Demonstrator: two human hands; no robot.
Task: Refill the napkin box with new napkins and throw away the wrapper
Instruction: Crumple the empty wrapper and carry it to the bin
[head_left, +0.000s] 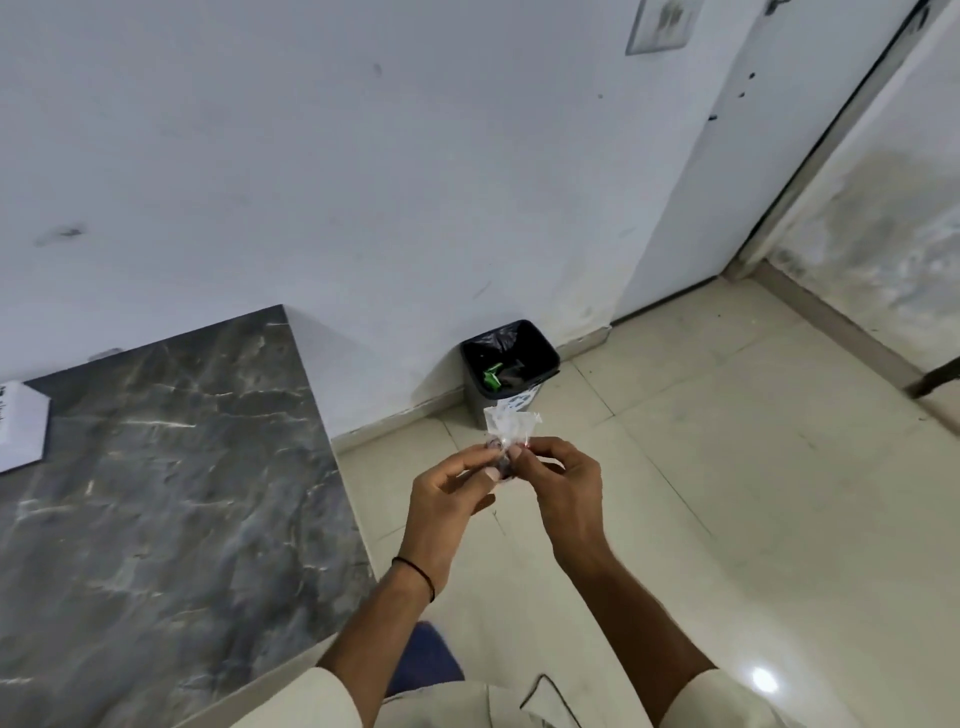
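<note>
A crumpled clear plastic wrapper (508, 427) is pinched between both hands, held out in front of me above the floor. My left hand (451, 491) grips its lower left part and my right hand (563, 480) grips its right side, fingertips touching. Just beyond the wrapper, a black bin (540, 387) with a black liner stands on the floor against the wall, with green and dark scraps inside. A white napkin box (21, 426) sits at the far left edge of the dark marble counter (171, 483), only partly in view.
The counter fills the left side; its corner juts toward my left forearm. Cream floor tiles (727, 493) spread to the right. A white wall runs behind the bin, and a door frame (810, 171) stands at the upper right.
</note>
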